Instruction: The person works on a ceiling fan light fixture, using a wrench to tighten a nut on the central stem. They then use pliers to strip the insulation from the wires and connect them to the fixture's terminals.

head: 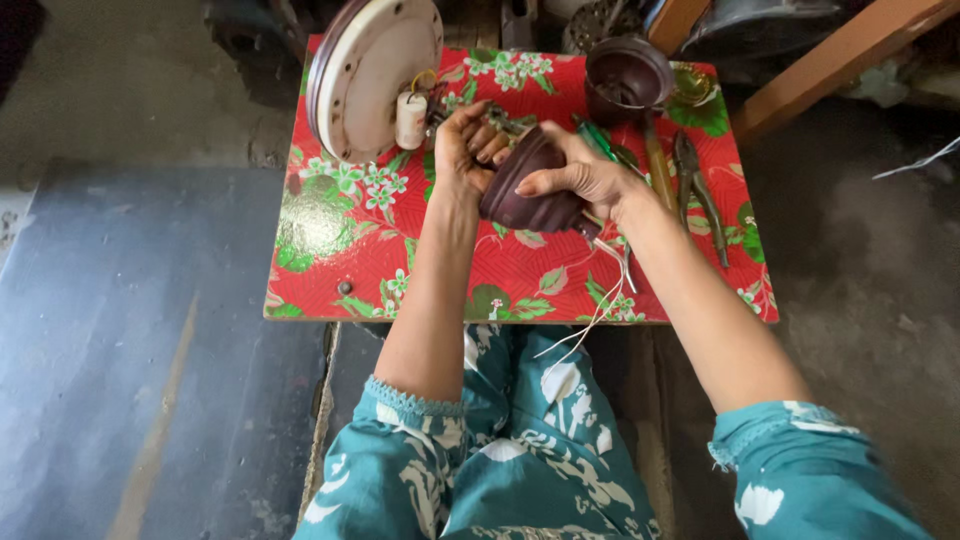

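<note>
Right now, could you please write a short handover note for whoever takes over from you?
Left hand: fingers at the mouth of the dark brown ribbed cup-shaped cover.
Right hand: gripping that cover from the far side, above the red floral table.
White wires trail from under it towards the lap.
On the table: round cream motor housing, a second brown cup, pliers.
Done and left: cannot tell.
</note>
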